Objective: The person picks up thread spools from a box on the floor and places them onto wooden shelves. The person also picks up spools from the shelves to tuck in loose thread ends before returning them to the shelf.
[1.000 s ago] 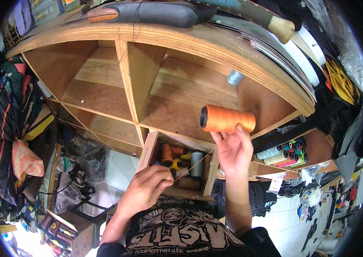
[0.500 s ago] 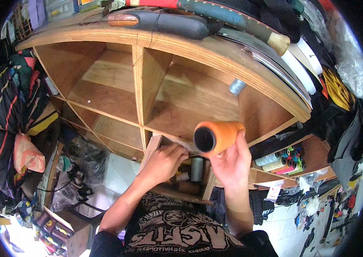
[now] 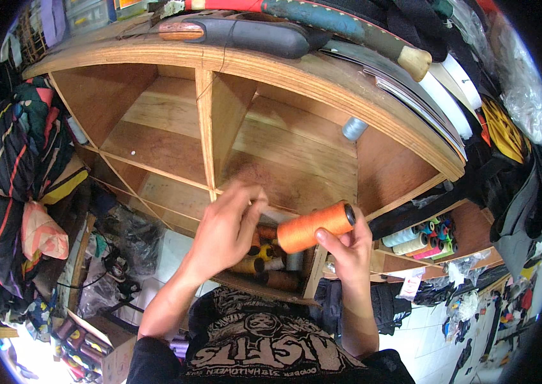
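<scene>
My right hand (image 3: pixel 352 246) grips an orange thread cone (image 3: pixel 312 229), held tilted nearly on its side with its dark end to the upper right. My left hand (image 3: pixel 229 224) is just left of the cone, above a cardboard box (image 3: pixel 314 274). Its fingers are curled in toward the thumb and partly smeared by motion; whatever they pinch, if anything, is too small to make out. Inside the box lie several thread spools (image 3: pixel 282 280) in brown, yellow and grey, partly covered by my left hand and the orange cone.
Ahead stands a wooden shelf (image 3: pixel 205 128) with compartments; a grey-blue thread spool (image 3: pixel 353 128) sits in the upper right one. More colored spools (image 3: pixel 421 240) fill a lower shelf at right. Bundled striped fabric (image 3: pixel 11 185) hangs at left. Another spool box (image 3: pixel 114 352) stands lower left.
The orange cone has turned from its open end facing me to lying sideways, and moved slightly down. My left hand has lifted off the box edge, uncovering more spools.
</scene>
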{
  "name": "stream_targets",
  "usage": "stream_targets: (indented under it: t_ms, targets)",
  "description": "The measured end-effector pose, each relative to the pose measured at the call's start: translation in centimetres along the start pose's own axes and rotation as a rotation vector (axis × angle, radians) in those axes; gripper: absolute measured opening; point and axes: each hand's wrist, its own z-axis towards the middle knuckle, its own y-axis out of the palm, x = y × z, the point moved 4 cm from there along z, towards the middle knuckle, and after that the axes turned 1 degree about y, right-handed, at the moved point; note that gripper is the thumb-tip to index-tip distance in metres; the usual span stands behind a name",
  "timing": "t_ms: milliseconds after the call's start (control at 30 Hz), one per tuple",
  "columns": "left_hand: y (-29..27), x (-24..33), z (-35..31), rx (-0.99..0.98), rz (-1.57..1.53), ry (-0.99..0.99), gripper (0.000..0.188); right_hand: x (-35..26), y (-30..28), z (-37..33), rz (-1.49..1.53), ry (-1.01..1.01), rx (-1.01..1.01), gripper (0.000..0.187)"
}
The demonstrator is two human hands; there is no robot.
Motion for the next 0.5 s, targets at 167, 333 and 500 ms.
stream_targets:
  t_ms: [167, 333, 500]
  targets:
    - [1.3, 2.0, -1.9, -0.136, -0.178, -0.042, 0.004, -0.9, 1.6, 0.4, -0.064, -0.191, 0.110, 0.050]
    - [3.6, 1.0, -2.8, -0.142, -0.410, -0.222, 0.011, -0.8, 3.8, 0.0, 0.112, -0.347, 0.083, 0.045]
    - [4.3, 1.2, -2.9, 0.093, -0.419, -0.296, 0.012, 0.0, 4.9, -0.4, 0.326, -0.185, 0.146, 0.038]
